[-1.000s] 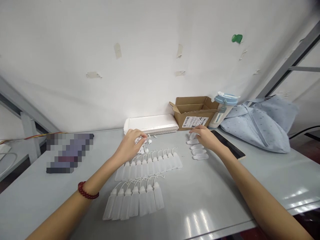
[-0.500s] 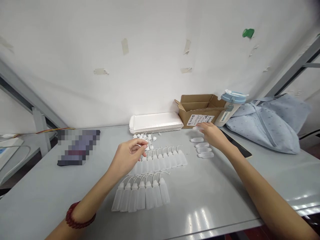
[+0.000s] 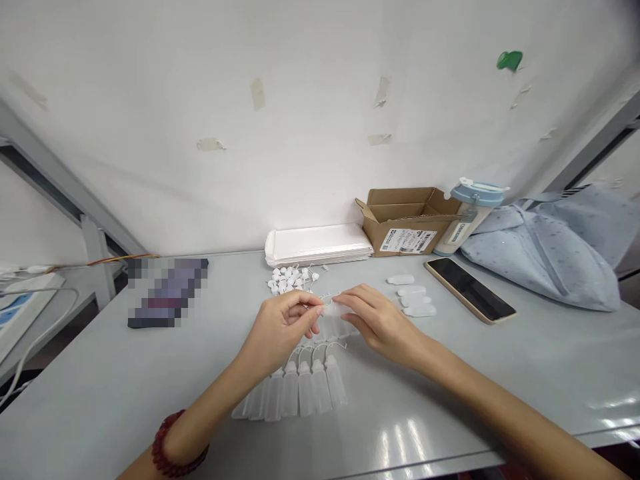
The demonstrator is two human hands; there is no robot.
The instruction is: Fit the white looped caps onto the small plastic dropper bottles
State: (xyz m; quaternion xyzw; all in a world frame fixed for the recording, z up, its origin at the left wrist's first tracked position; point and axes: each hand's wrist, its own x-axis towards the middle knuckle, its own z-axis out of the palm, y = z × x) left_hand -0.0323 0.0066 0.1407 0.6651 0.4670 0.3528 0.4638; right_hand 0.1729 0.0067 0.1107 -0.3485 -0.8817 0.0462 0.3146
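My left hand [image 3: 283, 330] and my right hand [image 3: 377, 323] meet above the grey table [image 3: 450, 380]. Together they pinch a small translucent bottle [image 3: 333, 309]; the left fingertips press a small white cap piece at its end. Below the hands lies a row of several capped squeeze bottles [image 3: 295, 390] with tethered caps. A second row behind it is mostly hidden by my hands. A heap of loose white caps [image 3: 290, 280] lies just beyond the left hand. Three uncapped bottles [image 3: 413, 300] lie to the right of my right hand.
A stack of white trays [image 3: 317, 245] sits against the wall. Beside it stand an open cardboard box [image 3: 405, 223], a blue-lidded cup [image 3: 467, 217] and a pale blue bag [image 3: 550, 253]. A phone [image 3: 470, 298] lies face up at right. A blurred dark object [image 3: 167, 292] lies at left.
My right hand took a bottle from the group at right and brought it to the middle. My left hand carried a cap over to meet it. The view shifted left.
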